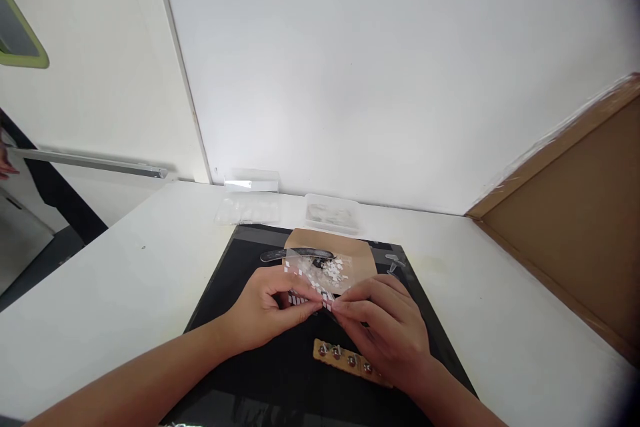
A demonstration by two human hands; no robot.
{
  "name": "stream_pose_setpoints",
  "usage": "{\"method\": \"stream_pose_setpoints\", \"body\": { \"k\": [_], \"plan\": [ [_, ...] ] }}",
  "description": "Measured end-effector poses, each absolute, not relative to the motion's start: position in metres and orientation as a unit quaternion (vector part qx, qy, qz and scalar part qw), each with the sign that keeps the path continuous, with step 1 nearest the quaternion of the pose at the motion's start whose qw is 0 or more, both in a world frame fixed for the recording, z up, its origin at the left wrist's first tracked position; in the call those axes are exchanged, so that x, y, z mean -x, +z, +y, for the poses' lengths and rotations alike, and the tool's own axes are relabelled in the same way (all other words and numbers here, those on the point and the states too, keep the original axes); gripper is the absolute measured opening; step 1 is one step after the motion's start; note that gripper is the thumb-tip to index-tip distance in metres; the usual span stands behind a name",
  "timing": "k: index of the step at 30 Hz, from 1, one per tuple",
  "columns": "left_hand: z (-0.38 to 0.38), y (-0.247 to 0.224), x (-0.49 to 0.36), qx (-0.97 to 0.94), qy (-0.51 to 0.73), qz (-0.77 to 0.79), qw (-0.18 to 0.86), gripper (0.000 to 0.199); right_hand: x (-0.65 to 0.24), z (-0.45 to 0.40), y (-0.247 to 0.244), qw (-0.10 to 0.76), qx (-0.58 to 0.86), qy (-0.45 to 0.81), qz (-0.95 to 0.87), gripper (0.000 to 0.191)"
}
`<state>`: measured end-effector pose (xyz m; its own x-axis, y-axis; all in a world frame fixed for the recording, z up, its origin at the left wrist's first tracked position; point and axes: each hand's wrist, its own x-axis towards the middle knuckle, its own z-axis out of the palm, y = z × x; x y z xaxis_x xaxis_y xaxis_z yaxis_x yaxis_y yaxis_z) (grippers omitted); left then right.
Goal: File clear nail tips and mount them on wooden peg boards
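We list: strip [327,301], one, pinched between left hand [273,307] and right hand [390,320], white squares yet on it; white bits [335,271], many, beyond both; card [345,357], nearer us.

White walls [390,73], brown-framed panel [570,213].

"What's the black board [260,373] like?"
"Smooth and glossy — light glares off its near end."
"And the tan sheet [295,239]?"
"Matt, like plain paper, with clear, shiny plastic film [299,263] over part of it."
"The small strip [344,359]?"
"Dull tan, but its round studs [353,361] gleam like metal."
"Those containers?"
"Plastic — the case [250,209] clear and glossy, the tray [332,215] cloudier. The tabletop [100,293] looks smooth, white"
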<state>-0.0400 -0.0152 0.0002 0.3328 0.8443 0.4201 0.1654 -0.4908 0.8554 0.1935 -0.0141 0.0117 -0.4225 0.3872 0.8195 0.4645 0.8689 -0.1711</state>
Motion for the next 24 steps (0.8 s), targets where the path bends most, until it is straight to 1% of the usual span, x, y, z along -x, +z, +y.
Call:
{"method": "stream_pose_setpoints", "body": {
  "k": [6, 13, 18, 24],
  "plan": [
    [-0.0149, -0.0025, 0.0391, -0.712, 0.455, 0.361, 0.395, 0.009, -0.1937, -0.0148, 0.0111, 0.472, 0.256, -0.037, -0.843, 0.019],
    [-0.0152, -0.0016, 0.0395, -0.687, 0.455, 0.361, 0.437, 0.014, -0.1934, -0.0141, 0.0116, 0.48, 0.245, -0.036, -0.841, 0.019],
    [-0.0165, 0.0015, 0.0393, -0.693, 0.449, 0.376, 0.42, 0.016, -0.1941, -0.0154, 0.0111, 0.474, 0.245, -0.031, -0.845, 0.02],
    [-0.0168, -0.0007, 0.0383, -0.704, 0.458, 0.37, 0.399, 0.012, -0.194, -0.0159, 0.0119, 0.477, 0.249, -0.028, -0.842, 0.019]
  ]
}}
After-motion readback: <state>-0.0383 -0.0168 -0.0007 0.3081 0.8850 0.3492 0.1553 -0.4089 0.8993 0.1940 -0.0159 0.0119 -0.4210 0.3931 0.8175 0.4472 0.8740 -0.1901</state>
